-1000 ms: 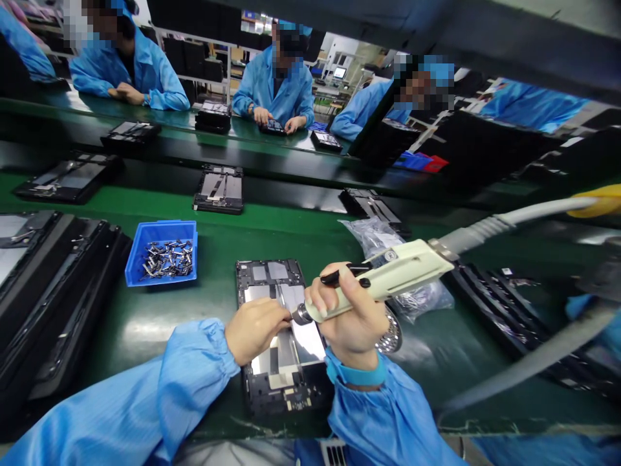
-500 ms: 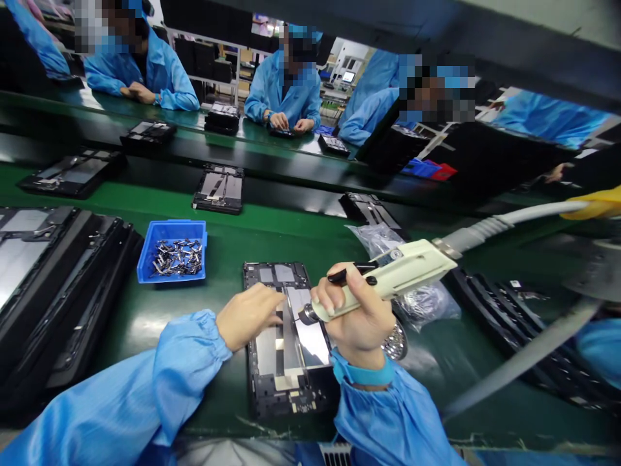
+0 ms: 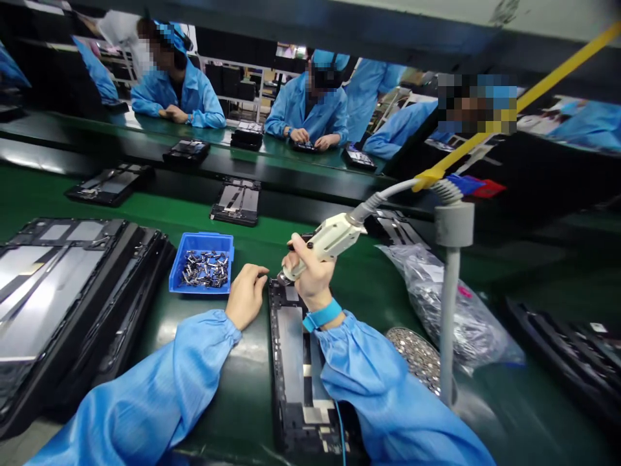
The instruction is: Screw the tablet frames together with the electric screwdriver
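My left sleeve [image 3: 160, 372]: glossy blue, creased | my right sleeve [image 3: 383, 375]: matching blue, loose | my cuffs [image 3: 229, 323]: gathered | my right wristband [image 3: 324, 315]: bright sky-blue

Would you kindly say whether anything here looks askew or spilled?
The opened tablets stacked at left look askew, overlapping at a slant; I see no spill, with the metal parts inside their blue bin.

A single head-worn camera looks forward and down from above the near edge of the green workbench [image 3: 228, 395], across to the far bench [image 3: 220, 134] and the co-workers [image 3: 206, 107] behind it. It is close enough that the left hand [image 3: 247, 296] and right hand [image 3: 313, 275] show large near mid-view, their blue sleeves [image 3: 150, 382] rising from the bottom. The view leans: the far bench's edge slopes down rightward, beneath an overhead beam [image 3: 388, 39].
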The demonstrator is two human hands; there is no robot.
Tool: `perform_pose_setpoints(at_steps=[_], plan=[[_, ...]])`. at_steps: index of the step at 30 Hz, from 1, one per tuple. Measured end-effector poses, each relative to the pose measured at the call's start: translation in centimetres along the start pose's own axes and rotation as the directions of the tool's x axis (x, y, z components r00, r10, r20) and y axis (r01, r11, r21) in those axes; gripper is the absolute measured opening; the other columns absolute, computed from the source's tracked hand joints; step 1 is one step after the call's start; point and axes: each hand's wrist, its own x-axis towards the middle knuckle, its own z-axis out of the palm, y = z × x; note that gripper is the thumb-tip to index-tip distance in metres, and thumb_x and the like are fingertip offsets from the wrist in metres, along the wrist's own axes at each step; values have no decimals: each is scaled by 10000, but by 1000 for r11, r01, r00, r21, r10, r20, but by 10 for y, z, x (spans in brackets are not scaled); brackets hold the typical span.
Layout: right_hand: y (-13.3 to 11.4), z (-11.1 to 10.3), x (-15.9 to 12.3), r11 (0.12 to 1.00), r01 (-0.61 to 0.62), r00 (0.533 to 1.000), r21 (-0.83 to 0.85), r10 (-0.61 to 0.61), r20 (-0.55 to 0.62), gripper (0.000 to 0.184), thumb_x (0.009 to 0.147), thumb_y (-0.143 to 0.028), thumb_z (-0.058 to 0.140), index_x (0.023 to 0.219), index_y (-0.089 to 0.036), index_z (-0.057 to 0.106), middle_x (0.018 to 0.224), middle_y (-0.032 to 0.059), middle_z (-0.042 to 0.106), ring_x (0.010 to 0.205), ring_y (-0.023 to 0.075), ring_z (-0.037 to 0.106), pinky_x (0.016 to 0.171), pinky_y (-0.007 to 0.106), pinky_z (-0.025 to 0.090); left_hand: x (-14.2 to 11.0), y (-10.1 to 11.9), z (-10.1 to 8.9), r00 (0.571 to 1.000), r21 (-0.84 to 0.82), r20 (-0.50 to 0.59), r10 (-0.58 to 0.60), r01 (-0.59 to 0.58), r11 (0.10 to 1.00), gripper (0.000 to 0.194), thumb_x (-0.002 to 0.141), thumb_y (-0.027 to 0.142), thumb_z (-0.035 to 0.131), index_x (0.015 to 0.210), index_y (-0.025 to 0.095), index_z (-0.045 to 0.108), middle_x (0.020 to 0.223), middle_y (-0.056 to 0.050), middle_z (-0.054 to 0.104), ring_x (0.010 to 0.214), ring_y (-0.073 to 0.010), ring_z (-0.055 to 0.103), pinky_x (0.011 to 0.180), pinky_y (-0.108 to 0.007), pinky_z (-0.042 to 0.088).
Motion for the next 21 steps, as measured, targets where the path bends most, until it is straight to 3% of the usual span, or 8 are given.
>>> perform_pose_setpoints(at_steps=[3, 6, 13, 21], plan=[[-1, 0, 0, 1000, -11, 999, 14, 11, -30, 364, 755, -381, 826, 553, -199, 582, 403, -58, 459, 352, 116, 457, 414, 273, 411, -5, 6, -5, 999, 11, 43, 30, -31, 999, 79, 889, 120, 669, 956, 159, 685, 893, -28, 633, 746, -142, 591, 729, -266, 509], [-6, 3, -1, 999, -38, 998, 37, 39, -45, 345, 733, -384, 824, 566, -190, 591, 395, -61, 454, 349, 111, 452, 414, 262, 416, -6, 11, -6, 996, 27, 76, 37, -39, 999, 93, 849, 171, 761, 914, 167, 695, 836, -7, 614, 720, -135, 567, 690, -248, 479], [-9, 7, -6, 997, -79, 996, 25, 80, -27, 342, 720, -403, 827, 570, -185, 612, 397, -58, 460, 352, 109, 452, 414, 257, 421, -7, 14, -1, 992, 48, 67, 110, -113, 992, 97, 916, 182, 680, 819, 174, 677, 778, -5, 617, 710, -139, 568, 685, -262, 466], [-11, 7, -7, 994, -101, 994, 40, 102, -24, 363, 701, -394, 843, 547, -181, 593, 392, -54, 455, 343, 98, 435, 401, 246, 414, -9, 12, 2, 982, 73, 51, 181, -184, 980, 96, 897, 121, 684, 813, 165, 666, 806, -13, 626, 768, -159, 605, 703, -271, 470]])
